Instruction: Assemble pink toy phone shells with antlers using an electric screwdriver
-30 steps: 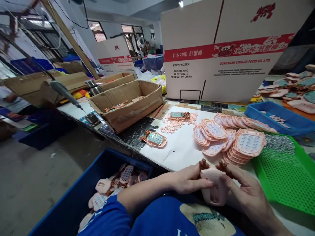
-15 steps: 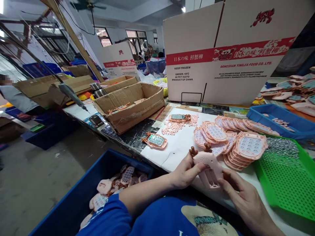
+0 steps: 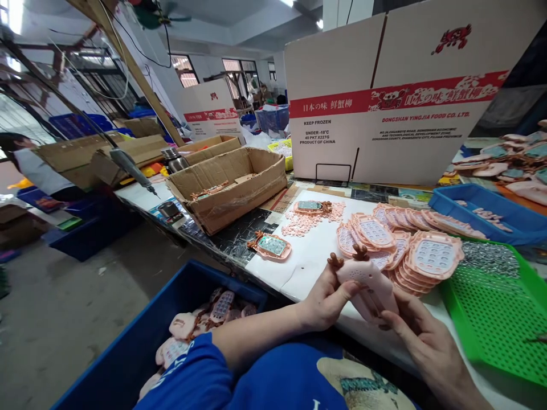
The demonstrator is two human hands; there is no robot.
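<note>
A pink plastic toy casing (image 3: 368, 285) with brown antlers is held above the table's front edge, its back with small holes facing up. My left hand (image 3: 327, 299) grips its left side, thumb on top near the antlers. My right hand (image 3: 416, 327) holds the lower right end between thumb and fingers. Behind it lie stacked pink front plates (image 3: 433, 254) with grids of key holes. An open casing with a green circuit board (image 3: 272, 246) lies to the left, and another (image 3: 310, 206) rests by a pile of small pink pieces (image 3: 299, 223).
A green tray (image 3: 496, 319) with screws and a blue tray (image 3: 487, 213) stand at right. A cardboard box (image 3: 239, 196) stands at back left, a blue bin (image 3: 115, 347) of casings below. An electric screwdriver (image 3: 130, 167) hangs at left; a person (image 3: 38, 168) is far left.
The casing has tilted slightly in my hands, and my right thumb and fingers now cover more of its lower end. The view has shifted slightly.
</note>
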